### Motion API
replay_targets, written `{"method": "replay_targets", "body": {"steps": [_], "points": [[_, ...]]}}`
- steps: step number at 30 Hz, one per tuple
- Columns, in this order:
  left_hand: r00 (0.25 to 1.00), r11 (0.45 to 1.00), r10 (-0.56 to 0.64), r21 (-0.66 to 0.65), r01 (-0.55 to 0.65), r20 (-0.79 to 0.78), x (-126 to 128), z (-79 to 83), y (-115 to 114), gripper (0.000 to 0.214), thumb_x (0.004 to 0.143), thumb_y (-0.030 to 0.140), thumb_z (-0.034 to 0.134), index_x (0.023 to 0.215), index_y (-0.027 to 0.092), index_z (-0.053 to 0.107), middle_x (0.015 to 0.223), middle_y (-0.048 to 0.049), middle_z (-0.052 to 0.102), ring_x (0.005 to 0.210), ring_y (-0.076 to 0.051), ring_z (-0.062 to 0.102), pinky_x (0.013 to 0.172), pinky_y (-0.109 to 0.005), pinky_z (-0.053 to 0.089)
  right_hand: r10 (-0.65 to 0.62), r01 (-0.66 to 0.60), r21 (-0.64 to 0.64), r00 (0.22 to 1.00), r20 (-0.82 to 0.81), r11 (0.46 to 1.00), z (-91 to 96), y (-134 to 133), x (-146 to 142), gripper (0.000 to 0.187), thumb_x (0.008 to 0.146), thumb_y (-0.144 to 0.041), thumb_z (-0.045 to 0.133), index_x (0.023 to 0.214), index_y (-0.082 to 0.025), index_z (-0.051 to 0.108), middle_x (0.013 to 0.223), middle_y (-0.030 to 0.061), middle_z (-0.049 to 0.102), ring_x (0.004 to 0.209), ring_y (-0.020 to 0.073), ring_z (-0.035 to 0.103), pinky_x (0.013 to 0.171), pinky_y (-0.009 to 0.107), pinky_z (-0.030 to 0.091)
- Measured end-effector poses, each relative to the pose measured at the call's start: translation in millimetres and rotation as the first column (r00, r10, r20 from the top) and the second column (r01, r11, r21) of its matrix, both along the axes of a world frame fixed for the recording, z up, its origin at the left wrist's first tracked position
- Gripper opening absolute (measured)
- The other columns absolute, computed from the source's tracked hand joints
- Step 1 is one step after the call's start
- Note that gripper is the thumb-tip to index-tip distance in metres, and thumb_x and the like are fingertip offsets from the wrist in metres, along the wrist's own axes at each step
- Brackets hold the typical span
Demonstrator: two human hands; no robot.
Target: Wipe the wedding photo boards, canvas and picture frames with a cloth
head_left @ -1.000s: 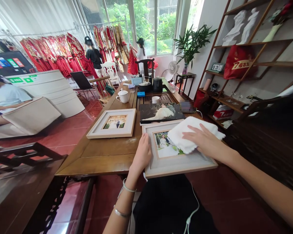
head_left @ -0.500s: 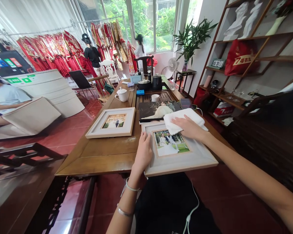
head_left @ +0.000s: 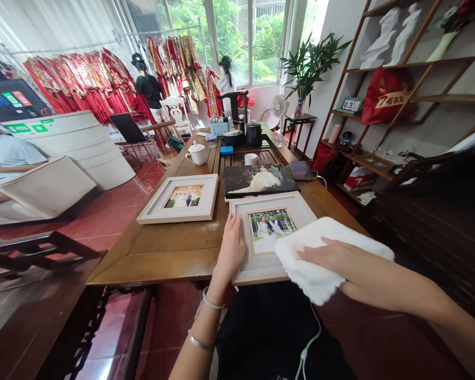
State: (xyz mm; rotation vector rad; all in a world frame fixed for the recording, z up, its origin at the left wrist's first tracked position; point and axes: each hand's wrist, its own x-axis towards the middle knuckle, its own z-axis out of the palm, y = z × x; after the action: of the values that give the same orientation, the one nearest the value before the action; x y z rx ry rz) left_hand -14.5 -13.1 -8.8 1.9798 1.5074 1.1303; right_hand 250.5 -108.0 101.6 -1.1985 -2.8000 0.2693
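Observation:
A white picture frame [head_left: 257, 269] with a wedding photo in its middle lies at the table's near edge. My left hand [head_left: 231, 245] grips this frame by its left side. Over the frame's right front corner, a white cloth [head_left: 332, 228] is spread under my right hand [head_left: 336, 258]; the cloth hangs past the front edge and hides that corner. The right fingers lie stretched on the cloth, and its thumb is hidden. Just behind the frame lies a dark photo panel [head_left: 237, 179] showing a white gown. A second white picture frame [head_left: 210, 198] rests to the left.
On the wooden table [head_left: 158, 258] stand a white lidded cup [head_left: 198, 154], a small white cup [head_left: 250, 159] and a black kettle [head_left: 254, 134]. A phone-like device with a cable is at the right. A seated person [head_left: 13, 153] is at left; two people stand by hanging red garments.
My right hand has slid the cloth from the frame's upper right toward me, to the lower right corner. More of the photo and the dark panel shows. My left hand keeps its hold.

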Motion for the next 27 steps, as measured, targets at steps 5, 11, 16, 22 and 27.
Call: {"method": "replay_targets", "body": {"steps": [5, 11, 16, 22, 27], "points": [[0.999, 1.000, -0.016, -0.019, 0.016, -0.032, -0.7, 3.7, -1.6, 0.057, 0.080, -0.001, 0.034, 0.136, 0.007, 0.044, 0.150, -0.0183, 0.035, 0.143, -0.027, 0.023, 0.118, -0.050, 0.022, -0.071, 0.071, 0.026, 0.997, 0.034, 0.997, 0.5, -1.2, -4.8, 0.065, 0.067, 0.000, 0.042, 0.125, -0.024, 0.059, 0.126, 0.0044, 0.063, 0.110, 0.0261, 0.061, 0.091, 0.041, 0.050], [0.998, 0.997, -0.059, -0.042, 0.057, -0.033, -4.3, 6.9, -3.3, 0.057, 0.081, 0.001, 0.036, 0.136, 0.013, 0.046, 0.151, -0.0138, 0.034, 0.144, -0.026, 0.021, 0.118, -0.049, 0.020, -0.172, 0.160, 0.202, 0.984, 0.045, 0.966, -35.8, 62.7, -10.5, 0.074, 0.061, 0.003, 0.042, 0.131, -0.018, 0.053, 0.136, 0.0094, 0.055, 0.129, 0.0240, 0.046, 0.111, 0.051, 0.027], [0.996, 0.997, -0.082, -0.009, 0.081, -0.030, -5.8, 3.4, -3.1, 0.056, 0.081, 0.002, 0.036, 0.134, 0.015, 0.048, 0.151, -0.0122, 0.035, 0.144, -0.025, 0.021, 0.118, -0.050, 0.020, -0.275, 0.245, 0.353, 0.961, 0.035, 0.903, -46.2, 119.1, -14.5, 0.069, 0.066, 0.003, 0.044, 0.132, -0.017, 0.051, 0.138, 0.0103, 0.053, 0.131, 0.0276, 0.041, 0.108, 0.055, 0.026], [0.997, 0.998, -0.063, -0.025, 0.062, -0.036, -4.0, 4.5, -4.0, 0.054, 0.081, 0.001, 0.036, 0.133, 0.012, 0.049, 0.151, -0.0144, 0.034, 0.144, -0.026, 0.021, 0.118, -0.050, 0.021, -0.267, 0.241, 0.294, 0.962, 0.053, 0.925, -36.7, 147.6, -25.4, 0.064, 0.069, 0.004, 0.041, 0.128, -0.016, 0.054, 0.134, 0.0125, 0.056, 0.128, 0.0288, 0.045, 0.106, 0.056, 0.027], [0.999, 0.999, -0.036, -0.029, 0.035, -0.037, -1.7, 7.5, -4.9, 0.052, 0.081, 0.002, 0.037, 0.131, 0.011, 0.050, 0.150, -0.0147, 0.037, 0.144, -0.025, 0.023, 0.118, -0.049, 0.022, -0.158, 0.147, 0.120, 0.984, 0.087, 0.982, -27.5, 116.9, -27.2, 0.066, 0.066, 0.005, 0.039, 0.126, -0.017, 0.055, 0.130, 0.0123, 0.059, 0.125, 0.0284, 0.048, 0.105, 0.056, 0.030]]}}
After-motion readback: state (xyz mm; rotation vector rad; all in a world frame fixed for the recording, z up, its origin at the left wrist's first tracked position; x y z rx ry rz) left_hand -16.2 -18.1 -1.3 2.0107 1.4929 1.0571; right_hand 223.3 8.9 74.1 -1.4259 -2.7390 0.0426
